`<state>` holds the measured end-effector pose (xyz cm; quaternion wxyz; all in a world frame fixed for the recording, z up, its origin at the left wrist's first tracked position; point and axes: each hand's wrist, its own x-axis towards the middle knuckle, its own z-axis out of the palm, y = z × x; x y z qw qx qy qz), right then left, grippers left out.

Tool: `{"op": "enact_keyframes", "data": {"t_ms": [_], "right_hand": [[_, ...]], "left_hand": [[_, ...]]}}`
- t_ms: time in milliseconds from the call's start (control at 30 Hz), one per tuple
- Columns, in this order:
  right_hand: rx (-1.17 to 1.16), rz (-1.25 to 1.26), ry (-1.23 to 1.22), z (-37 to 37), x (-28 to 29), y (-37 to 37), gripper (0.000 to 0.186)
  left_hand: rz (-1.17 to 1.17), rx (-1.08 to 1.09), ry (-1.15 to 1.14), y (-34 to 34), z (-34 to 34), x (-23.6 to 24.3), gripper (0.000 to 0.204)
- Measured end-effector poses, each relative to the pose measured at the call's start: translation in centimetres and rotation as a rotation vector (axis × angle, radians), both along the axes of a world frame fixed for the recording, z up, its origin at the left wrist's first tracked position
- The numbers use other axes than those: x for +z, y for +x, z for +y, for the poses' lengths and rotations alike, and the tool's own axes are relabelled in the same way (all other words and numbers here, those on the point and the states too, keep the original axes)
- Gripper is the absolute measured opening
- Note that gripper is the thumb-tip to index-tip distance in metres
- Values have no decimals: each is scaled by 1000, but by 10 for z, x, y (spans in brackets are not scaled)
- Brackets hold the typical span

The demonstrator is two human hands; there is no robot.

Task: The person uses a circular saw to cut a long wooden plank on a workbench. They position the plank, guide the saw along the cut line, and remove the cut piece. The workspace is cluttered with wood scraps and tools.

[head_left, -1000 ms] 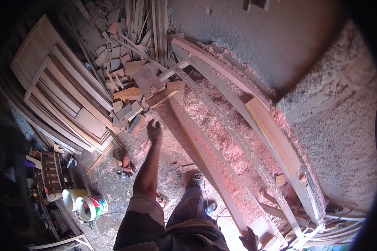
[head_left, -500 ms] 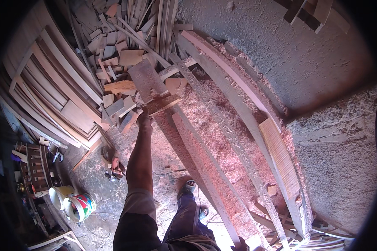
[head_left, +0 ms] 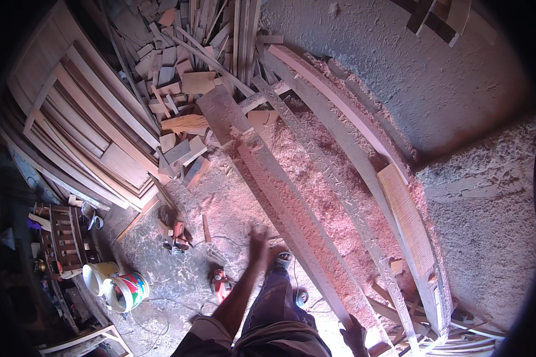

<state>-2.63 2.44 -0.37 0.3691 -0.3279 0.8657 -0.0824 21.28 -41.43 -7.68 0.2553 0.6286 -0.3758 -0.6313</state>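
Observation:
A long wooden plank (head_left: 298, 220), dusted with pinkish sawdust, runs from the upper middle down toward my body, lying over a wider board (head_left: 220, 113). My right hand (head_left: 354, 334) is closed around the plank's near end. My left hand (head_left: 258, 243), slightly blurred, is over the floor left of the plank, its fingers apart and nothing in them. On the floor left of it lie a red power tool (head_left: 220, 284) with a cord and a narrow brown wood piece (head_left: 206, 228).
Another red tool (head_left: 178, 233) lies farther left. Two buckets (head_left: 125, 291) stand at the lower left. Wood offcuts (head_left: 184, 83) are heaped at the back, with stacked frames (head_left: 89, 119) leaning on the left. More long boards (head_left: 339, 131) and shavings (head_left: 315, 160) fill the right side.
My left hand has let go of the short wood block it held across the plank's far end and has drawn back toward me. That block no longer rests there. My right hand shows more fully.

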Motion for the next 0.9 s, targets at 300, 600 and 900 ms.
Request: {"op": "enact_keyframes", "data": {"t_ms": [300,600,900], "right_hand": [[118,-48,19,-61,-25,18,70],[-33,431,-308,-99,18,41,67],[-850,676,-238,172,23,8,43]], "left_hand": [[-490,-427,-340,-87,-21,-63,101],[-680,-258,-858,-41,-173,-140,33],[-659,-178,-928,-99,-41,-84,42]]}}
